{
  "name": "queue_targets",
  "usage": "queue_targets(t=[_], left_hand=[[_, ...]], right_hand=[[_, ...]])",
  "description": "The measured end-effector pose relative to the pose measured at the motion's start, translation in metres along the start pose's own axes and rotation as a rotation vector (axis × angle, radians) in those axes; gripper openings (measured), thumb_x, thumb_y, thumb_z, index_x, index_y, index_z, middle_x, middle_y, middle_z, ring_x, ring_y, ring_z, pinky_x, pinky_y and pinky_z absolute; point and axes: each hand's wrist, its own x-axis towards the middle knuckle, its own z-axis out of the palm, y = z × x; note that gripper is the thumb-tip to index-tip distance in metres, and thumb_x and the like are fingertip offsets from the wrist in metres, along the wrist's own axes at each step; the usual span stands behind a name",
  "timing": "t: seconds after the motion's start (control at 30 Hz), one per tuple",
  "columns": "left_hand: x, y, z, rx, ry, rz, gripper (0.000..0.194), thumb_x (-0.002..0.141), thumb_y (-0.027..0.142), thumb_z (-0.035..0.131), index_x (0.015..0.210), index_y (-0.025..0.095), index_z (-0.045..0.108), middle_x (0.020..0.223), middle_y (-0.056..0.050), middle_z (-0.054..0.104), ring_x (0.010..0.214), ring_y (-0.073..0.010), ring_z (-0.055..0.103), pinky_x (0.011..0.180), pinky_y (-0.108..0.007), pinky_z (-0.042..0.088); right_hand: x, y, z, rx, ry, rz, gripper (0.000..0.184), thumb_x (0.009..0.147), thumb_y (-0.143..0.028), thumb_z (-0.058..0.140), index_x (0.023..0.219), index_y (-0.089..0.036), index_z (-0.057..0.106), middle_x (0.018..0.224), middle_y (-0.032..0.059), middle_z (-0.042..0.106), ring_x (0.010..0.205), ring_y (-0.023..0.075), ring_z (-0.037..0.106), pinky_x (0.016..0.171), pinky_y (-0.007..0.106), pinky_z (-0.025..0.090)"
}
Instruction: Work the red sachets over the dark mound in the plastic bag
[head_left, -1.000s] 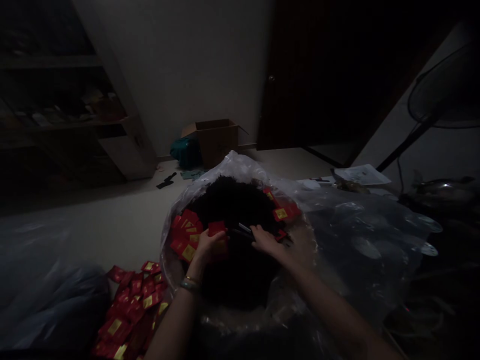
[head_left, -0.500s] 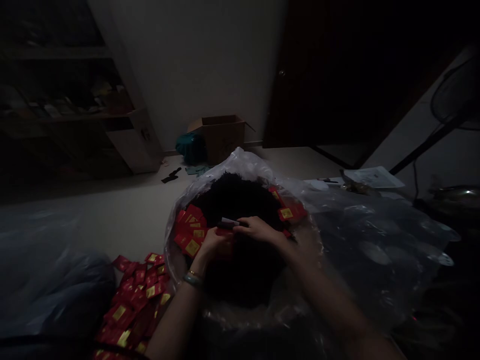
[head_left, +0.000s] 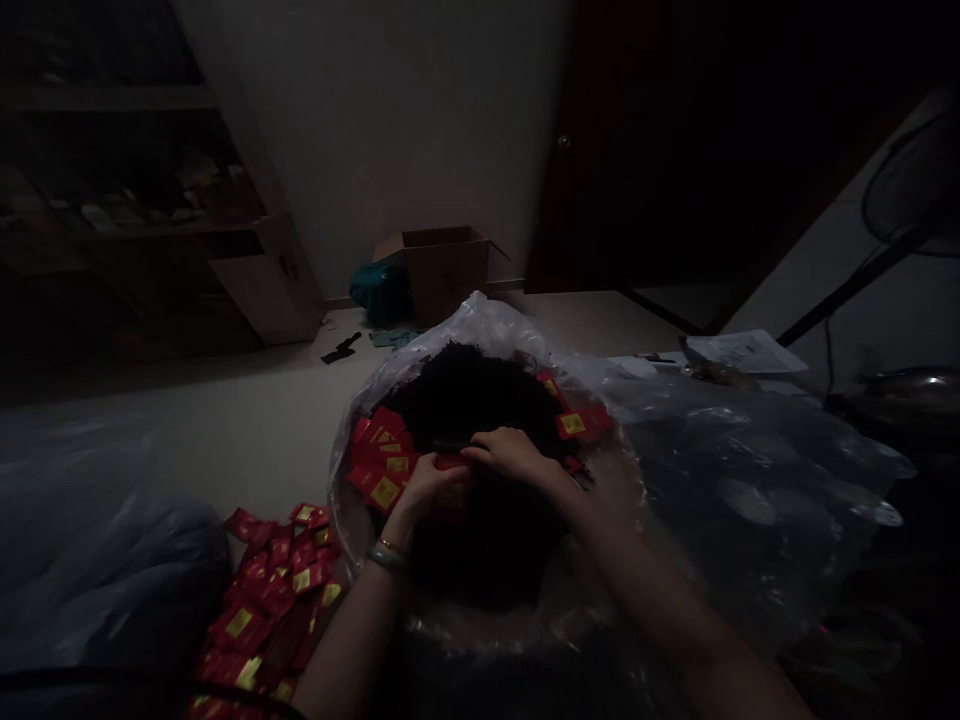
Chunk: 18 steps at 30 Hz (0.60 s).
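Observation:
My left hand (head_left: 429, 488) is closed on a red packet (head_left: 452, 462), above the middle of a round container lined with clear plastic (head_left: 339, 520). Right beside it, my right hand (head_left: 510, 455) grips a slim dark tool (head_left: 450, 446) lying across the packet's top edge; its exact kind is too dark to make out. Dark, loose, crumbly material (head_left: 469, 385) fills the container. Red packets with gold labels (head_left: 384, 490) rest on it at the left, and a few more red packets (head_left: 585, 422) lie at the right rim.
A heap of red packets (head_left: 262, 600) lies left of the container. Clear plastic bags (head_left: 742, 480) spread out on the right. Behind stand an open cardboard box (head_left: 448, 280) and a teal bundle (head_left: 381, 292). Shelves (head_left: 135, 235) line the left wall. The room is dim.
The tool in my right hand has turned, so its pale face no longer shows, and it has come down to the packet's top. My left hand stays nearly in place.

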Motion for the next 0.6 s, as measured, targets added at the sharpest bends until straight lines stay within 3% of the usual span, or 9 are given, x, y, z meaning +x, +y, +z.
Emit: queue_targets(t=[0.1,0.27,0.43,0.6], left_hand=[[0.004,-0.005,-0.002,-0.05,-0.023,0.043,0.038,0.047,0.025,0.085,0.08,0.012,0.069,0.075,-0.006,0.072,0.068,-0.0198,0.065,0.061,-0.027,0.049],[0.016,-0.015,-0.009,-0.148,0.031,0.113,0.043,0.059,0.051,0.075,0.076,0.013,0.065,0.066,-0.001,0.065,0.057,-0.0126,0.057,0.053,-0.022,0.042],[0.022,-0.023,-0.014,-0.138,0.068,0.141,0.042,0.058,0.051,0.076,0.067,0.013,0.062,0.058,0.002,0.059,0.05,-0.0096,0.051,0.049,-0.02,0.037],[0.021,-0.022,-0.014,-0.131,0.071,0.155,0.041,0.058,0.05,0.077,0.065,0.012,0.063,0.057,0.002,0.059,0.05,-0.0089,0.05,0.049,-0.02,0.036]], right_hand=[[0.001,0.001,0.002,-0.004,0.008,0.012,0.042,0.091,-0.056,0.039,0.1,-0.026,0.069,0.096,0.0062,0.072,0.087,0.023,0.066,0.066,0.027,0.039],[0.001,0.004,0.003,-0.015,0.01,0.023,0.042,0.092,-0.055,0.039,0.104,-0.027,0.068,0.101,0.0061,0.072,0.089,0.0228,0.066,0.069,0.027,0.041],[0.001,0.002,0.004,0.052,-0.026,-0.001,0.041,0.092,-0.052,0.039,0.104,-0.026,0.068,0.102,0.0053,0.072,0.091,0.0225,0.066,0.071,0.026,0.043],[0.004,-0.001,0.013,0.146,-0.028,-0.036,0.036,0.091,-0.043,0.047,0.118,-0.023,0.061,0.115,0.0077,0.068,0.102,0.0232,0.064,0.078,0.028,0.045]])
